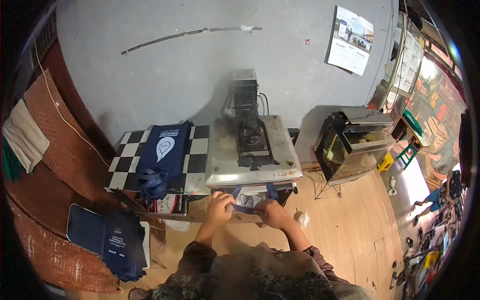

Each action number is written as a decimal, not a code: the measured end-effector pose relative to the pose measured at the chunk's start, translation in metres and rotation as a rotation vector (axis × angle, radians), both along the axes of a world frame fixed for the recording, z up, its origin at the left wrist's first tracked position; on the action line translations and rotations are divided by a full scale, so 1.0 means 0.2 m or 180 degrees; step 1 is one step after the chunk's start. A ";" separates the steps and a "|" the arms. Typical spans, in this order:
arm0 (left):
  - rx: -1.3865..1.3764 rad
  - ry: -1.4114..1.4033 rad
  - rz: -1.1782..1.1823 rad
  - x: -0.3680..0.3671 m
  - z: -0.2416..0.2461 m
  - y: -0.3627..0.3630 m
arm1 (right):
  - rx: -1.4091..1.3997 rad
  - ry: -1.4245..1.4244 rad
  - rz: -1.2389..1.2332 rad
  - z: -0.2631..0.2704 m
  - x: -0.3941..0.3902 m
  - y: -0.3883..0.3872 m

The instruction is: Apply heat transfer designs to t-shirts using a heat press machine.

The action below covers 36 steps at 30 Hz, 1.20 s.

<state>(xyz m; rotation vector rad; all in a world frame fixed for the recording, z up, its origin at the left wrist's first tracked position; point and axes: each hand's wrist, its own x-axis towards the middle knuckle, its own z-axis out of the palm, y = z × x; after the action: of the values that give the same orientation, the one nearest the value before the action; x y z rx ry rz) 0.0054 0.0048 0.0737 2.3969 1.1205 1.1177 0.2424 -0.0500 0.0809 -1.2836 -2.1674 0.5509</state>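
Note:
Both hands grip a navy fabric strap [243, 209] in front of a heat press with a metal upper plate [223, 153]. My left hand [220, 208] pinches the strap's left part, and my right hand [273, 214] has its right part. The strap's two ends run up under the front edge of the plate. Whatever they join beneath it is hidden. Left of the press lies a stack of navy cloth bags [170, 144] with a white printed emblem. Their bunched handles [153, 183] hang towards the table's front edge.
A black-and-white checkered tabletop [197, 159] carries the press and the stack. More navy printed bags [122, 240] drape over a chair at lower left. To the right stands a glass tank [360, 157] on a thin metal stand. A person [438, 197] is at far right.

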 end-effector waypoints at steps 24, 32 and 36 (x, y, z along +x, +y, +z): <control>-0.0863 -0.0806 -0.0872 0.05 -0.02 -0.05 | 0.0549 -0.0019 -0.0111 -0.06 0.07 0.03; -0.1345 -0.0746 -0.0787 0.06 -0.01 -0.06 | 0.0733 -0.0124 -0.0289 -0.16 0.15 0.06; -0.1418 -0.0627 -0.0797 0.05 -0.05 -0.04 | 0.0912 -0.0399 -0.0644 -0.15 0.16 0.05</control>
<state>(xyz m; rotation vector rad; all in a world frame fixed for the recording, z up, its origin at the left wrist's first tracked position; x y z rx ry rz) 0.0162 -0.0022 0.0635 1.9687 0.8659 0.8869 0.2737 -0.0393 0.0499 -1.3840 -2.0905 0.0764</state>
